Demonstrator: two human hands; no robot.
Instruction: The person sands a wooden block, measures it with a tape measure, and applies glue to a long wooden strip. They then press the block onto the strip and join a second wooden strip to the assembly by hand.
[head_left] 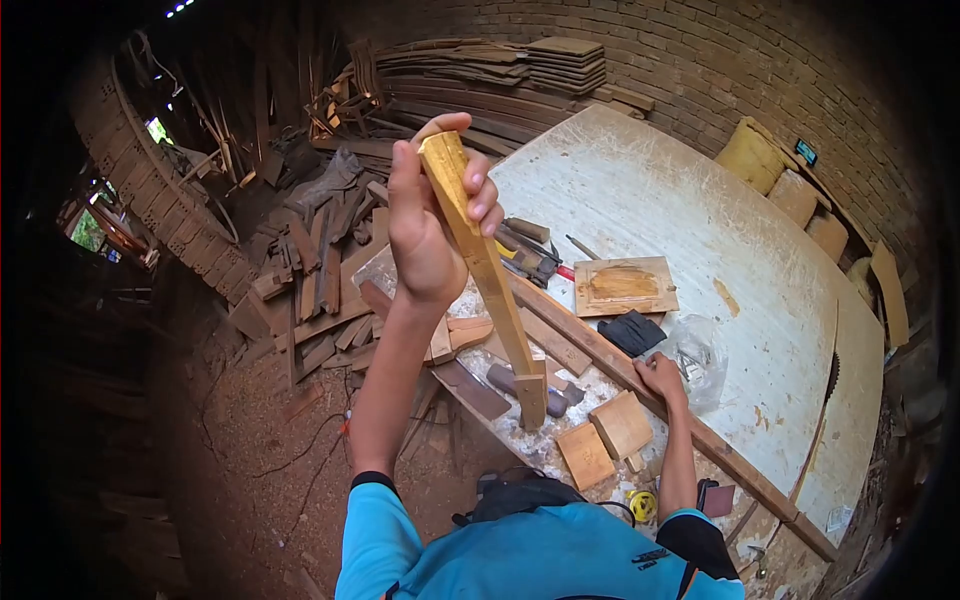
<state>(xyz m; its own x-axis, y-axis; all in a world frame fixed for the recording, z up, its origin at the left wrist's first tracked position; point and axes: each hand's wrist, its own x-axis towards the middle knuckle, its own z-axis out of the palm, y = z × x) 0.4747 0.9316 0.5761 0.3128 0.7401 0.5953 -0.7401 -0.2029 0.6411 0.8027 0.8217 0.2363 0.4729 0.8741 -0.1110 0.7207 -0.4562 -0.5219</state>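
Observation:
Raised in front of me, my left hand [432, 215] is wrapped round the upper part of a long tapered wooden piece [490, 280]. Its lower end has a short crosspiece and comes down over the cluttered near edge of the worktable. My right hand [662, 378] rests at a long wooden bar [720, 450], its fingers bent together beside a clear plastic bag [698, 362] and a dark cloth [631, 333]. Whether those fingers hold anything is too small to make out. Two wooden blocks [621, 425] lie nearer to me, close to a yellow tape measure [642, 504].
The pale worktable [610, 180] carries a stained wooden panel [626, 286], a power tool [528, 258] and a hammer [520, 380]. Scrap wood [320, 260] is heaped on the floor to the left. Stacked boards [565, 65] and a brick wall [720, 65] stand behind.

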